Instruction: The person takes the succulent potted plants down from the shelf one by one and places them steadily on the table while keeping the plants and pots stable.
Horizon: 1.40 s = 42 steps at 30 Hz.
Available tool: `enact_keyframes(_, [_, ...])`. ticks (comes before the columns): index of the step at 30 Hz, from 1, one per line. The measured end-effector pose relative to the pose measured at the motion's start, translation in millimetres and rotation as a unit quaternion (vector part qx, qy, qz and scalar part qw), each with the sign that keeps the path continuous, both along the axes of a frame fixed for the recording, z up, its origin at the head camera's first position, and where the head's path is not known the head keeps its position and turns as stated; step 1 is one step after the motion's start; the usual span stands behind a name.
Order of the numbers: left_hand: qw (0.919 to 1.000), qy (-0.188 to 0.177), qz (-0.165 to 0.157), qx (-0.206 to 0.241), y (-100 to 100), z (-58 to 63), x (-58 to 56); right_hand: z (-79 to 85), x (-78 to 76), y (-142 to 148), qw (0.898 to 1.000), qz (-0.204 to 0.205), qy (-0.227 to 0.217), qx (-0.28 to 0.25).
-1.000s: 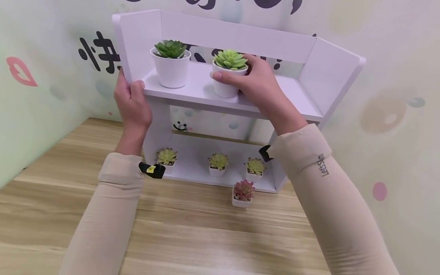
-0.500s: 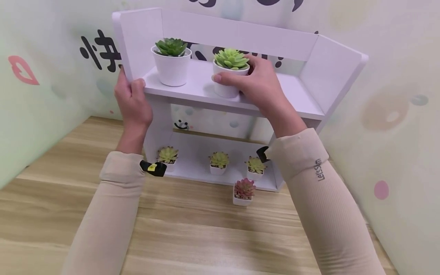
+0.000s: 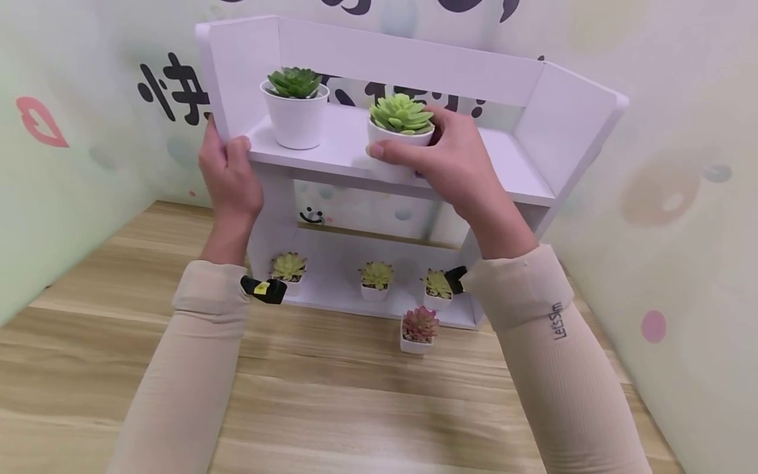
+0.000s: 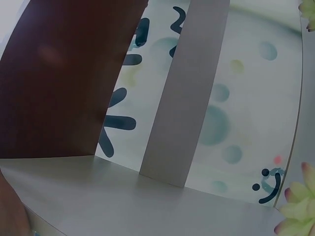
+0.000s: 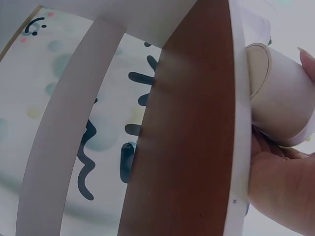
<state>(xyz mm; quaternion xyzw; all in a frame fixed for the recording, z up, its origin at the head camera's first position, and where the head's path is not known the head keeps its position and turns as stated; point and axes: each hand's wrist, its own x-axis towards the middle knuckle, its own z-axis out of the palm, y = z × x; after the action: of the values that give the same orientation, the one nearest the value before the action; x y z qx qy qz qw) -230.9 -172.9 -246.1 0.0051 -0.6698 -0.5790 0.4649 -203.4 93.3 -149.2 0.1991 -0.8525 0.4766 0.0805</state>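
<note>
My left hand (image 3: 231, 174) grips the left side panel of a white two-tier shelf (image 3: 408, 47), its thumb at the upper board's front edge. My right hand (image 3: 456, 164) holds a round white pot (image 3: 383, 172) with a light green succulent (image 3: 401, 114), thumb in front and fingers around the far side. The pot is at the upper board's front edge; the right wrist view shows its underside (image 5: 258, 71) clear of the board. To its left, a white pot (image 3: 296, 125) with a dark green succulent stands on the upper board.
Yellow-green succulents in small white pots (image 3: 375, 293) stand on the lower board. A red succulent (image 3: 420, 324) in a square white pot sits on the wooden table (image 3: 331, 408) before the shelf. A patterned wall (image 3: 681, 131) rises behind and beside it.
The right hand has drawn the light green succulent's pot slightly toward me and off the board. The left hand keeps its hold on the shelf.
</note>
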Motion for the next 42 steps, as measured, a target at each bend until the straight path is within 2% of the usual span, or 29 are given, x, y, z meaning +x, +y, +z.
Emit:
enact_keyframes(8, [0.9998, -0.013, -0.013, -0.004, -2, 1.2, 0.3, -4.4, 10.7, 2, 1.000, 0.011, 0.020, 0.002])
enact_keyframes(13, [0.9998, -0.016, -0.012, -0.005, -2, -0.8, 1.0, -12.4, 22.0, 4, 0.999, 0.016, 0.028, -0.012])
enact_keyframes(18, [0.9999, -0.005, -0.013, -0.004, -1, -1.1, 2.2, -27.3, 35.8, 9, 0.998, 0.038, 0.011, -0.039])
enact_keyframes(22, [0.9999, 0.001, -0.015, -0.004, 1, -0.9, 3.4, -38.6, 44.4, 13, 0.998, 0.049, -0.004, -0.036])
enact_keyframes(29, [0.9998, 0.008, -0.017, -0.007, 2, 1.8, 4.4, -49.2, 55.1, 14, 0.995, 0.091, -0.031, -0.039])
enact_keyframes(42, [0.9999, 0.012, -0.006, -0.006, 2, 1.7, 4.1, -74.4, 61.2, 14, 0.993, 0.077, -0.067, -0.059])
